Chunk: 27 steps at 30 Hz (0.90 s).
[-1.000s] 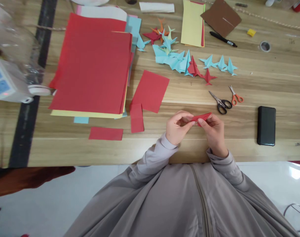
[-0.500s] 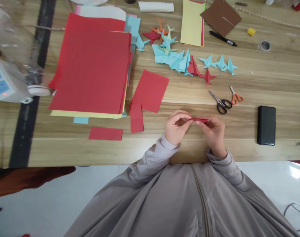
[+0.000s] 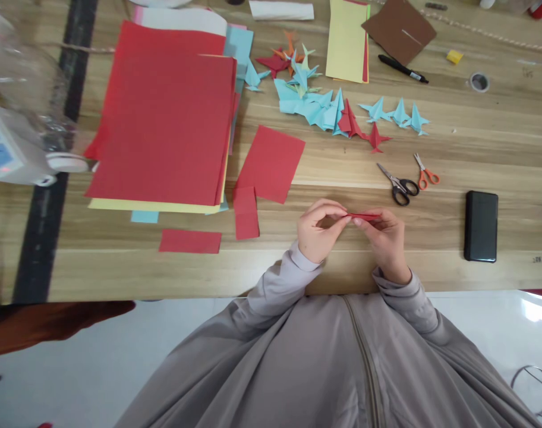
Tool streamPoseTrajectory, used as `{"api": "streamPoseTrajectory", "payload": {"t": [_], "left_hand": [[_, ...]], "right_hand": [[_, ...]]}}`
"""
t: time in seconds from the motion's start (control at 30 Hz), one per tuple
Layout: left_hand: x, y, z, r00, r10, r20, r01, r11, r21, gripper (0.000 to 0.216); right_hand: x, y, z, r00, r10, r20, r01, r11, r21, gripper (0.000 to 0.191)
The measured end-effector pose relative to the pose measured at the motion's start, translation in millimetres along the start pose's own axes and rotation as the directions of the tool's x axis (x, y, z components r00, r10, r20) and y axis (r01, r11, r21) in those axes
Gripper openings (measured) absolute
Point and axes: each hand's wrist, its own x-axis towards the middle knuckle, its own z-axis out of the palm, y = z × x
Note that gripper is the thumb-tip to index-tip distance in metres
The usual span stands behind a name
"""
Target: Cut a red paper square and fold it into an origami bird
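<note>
A small folded piece of red paper (image 3: 362, 216) is pinched between both my hands, above the front part of the table. My left hand (image 3: 319, 230) grips its left end between thumb and fingers. On the other side, my right hand (image 3: 387, 236) pinches it with thumb and fingertips, covering part of it. Just beyond the right hand lie black-handled scissors (image 3: 403, 189) and orange-handled scissors (image 3: 427, 172). A red paper sheet (image 3: 273, 163) and a creased red strip (image 3: 246, 213) rest to the left of my hands.
A stack of large red sheets (image 3: 164, 131) covers the left of the table, near another red strip (image 3: 189, 241). Several folded paper cranes (image 3: 303, 77) spread across the back. A black power bank or similar box (image 3: 481, 226) lies right; a pen (image 3: 402, 68) lies behind.
Both hands hold the red paper in nearly the same place, with only a slight shift of the right fingers. The view has turned very slightly.
</note>
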Motion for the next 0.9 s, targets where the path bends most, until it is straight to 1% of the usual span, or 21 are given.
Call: {"api": "streamPoseTrajectory", "payload": {"t": [0.3, 0.47, 0.7, 0.8, 0.9], "left_hand": [[-0.5, 0.7, 0.0, 1.0, 0.005, 0.003, -0.005, 1.0, 0.021, 0.007], [-0.3, 0.7, 0.5, 1.0, -0.005, -0.01, 0.005, 1.0, 0.023, 0.008], [-0.4, 1.2, 0.3, 1.0, 0.013, 0.008, -0.013, 0.999, 0.039, 0.006], [-0.5, 2.4, 0.2, 0.999, 0.014, 0.034, -0.015, 0.998, 0.057, 0.006], [-0.9, 3.7, -1.6, 0.994, -0.017, 0.104, 0.011, 0.998, 0.064, 0.004]], "right_hand": [[0.0, -1.4, 1.1, 1.0, 0.002, 0.02, -0.002, 0.999, 0.034, 0.012], [0.2, -2.8, 1.3, 1.0, 0.014, 0.018, -0.014, 1.0, 0.016, 0.013], [0.3, -3.1, 0.7, 1.0, 0.004, 0.023, -0.005, 0.999, 0.04, 0.011], [0.4, -1.4, 0.1, 1.0, -0.003, 0.015, 0.003, 0.999, 0.04, 0.012], [0.9, 1.1, -1.4, 1.0, 0.018, -0.014, -0.017, 1.0, 0.02, 0.014]]}}
